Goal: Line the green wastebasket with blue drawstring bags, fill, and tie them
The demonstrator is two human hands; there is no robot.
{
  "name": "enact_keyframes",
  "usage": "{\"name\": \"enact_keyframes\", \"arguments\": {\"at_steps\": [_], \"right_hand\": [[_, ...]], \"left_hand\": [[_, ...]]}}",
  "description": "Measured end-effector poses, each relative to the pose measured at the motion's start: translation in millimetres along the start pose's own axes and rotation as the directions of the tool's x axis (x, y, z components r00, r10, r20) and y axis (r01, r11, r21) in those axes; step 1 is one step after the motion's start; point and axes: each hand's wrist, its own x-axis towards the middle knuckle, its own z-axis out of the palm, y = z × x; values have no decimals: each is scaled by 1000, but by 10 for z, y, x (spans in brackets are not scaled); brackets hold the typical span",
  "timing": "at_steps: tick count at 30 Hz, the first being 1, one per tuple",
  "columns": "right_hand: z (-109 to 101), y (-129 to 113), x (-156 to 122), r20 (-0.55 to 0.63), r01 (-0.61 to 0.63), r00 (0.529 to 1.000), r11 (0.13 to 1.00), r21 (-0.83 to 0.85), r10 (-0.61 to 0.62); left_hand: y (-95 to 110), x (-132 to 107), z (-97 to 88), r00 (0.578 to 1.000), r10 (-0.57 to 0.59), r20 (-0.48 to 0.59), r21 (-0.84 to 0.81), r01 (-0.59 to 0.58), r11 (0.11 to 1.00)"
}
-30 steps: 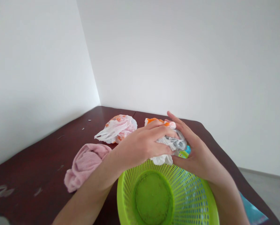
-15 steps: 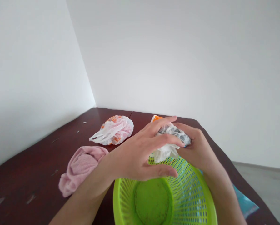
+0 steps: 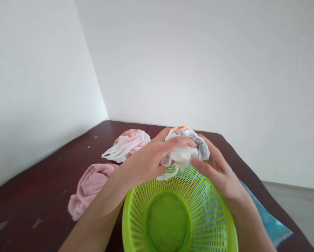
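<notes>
A crumpled white plastic bag point(image 3: 183, 152) with grey and orange showing in it is gripped between my two hands, over the far rim of a green plastic basket point(image 3: 128, 213). My left hand point(image 3: 159, 150) presses on the bag from the left, fingers curled over its front. From the right, my right hand point(image 3: 217, 161) wraps round it, its thumb across the near side. A loose strip of the bag hangs down at the basket's far rim. What the bag holds inside, if anything, cannot be made out.
Behind my left arm lie a folded pink towel point(image 3: 94, 185) and another white plastic bag point(image 3: 128, 143) with orange print. A blue plastic sheet or bag point(image 3: 270, 218) sits beyond my right forearm. White walls stand behind the dark red table point(image 3: 41, 189).
My left hand has gone from spread fingers to curling over the bag. The right thumb has come round to the near side. The bag has turned and shifted slightly left.
</notes>
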Motion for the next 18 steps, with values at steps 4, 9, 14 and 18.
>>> {"name": "enact_keyframes", "arguments": {"at_steps": [4,9,14,18], "right_hand": [[-10,86,17,-94,-64,993,988,138,77],[-16,99,91,-112,-31,993,996,80,40],[-9,6,39,90,-97,992,984,152,84],[-15,-2,33,156,-157,980,955,250,120]], "left_hand": [[6,5,-10,998,14,-64,25,-12,1000],[-23,-3,8,981,69,-180,13,-68,998],[-74,13,94,952,160,-262,-105,-192,976],[-8,19,82,955,233,-185,-157,-263,952]]}}
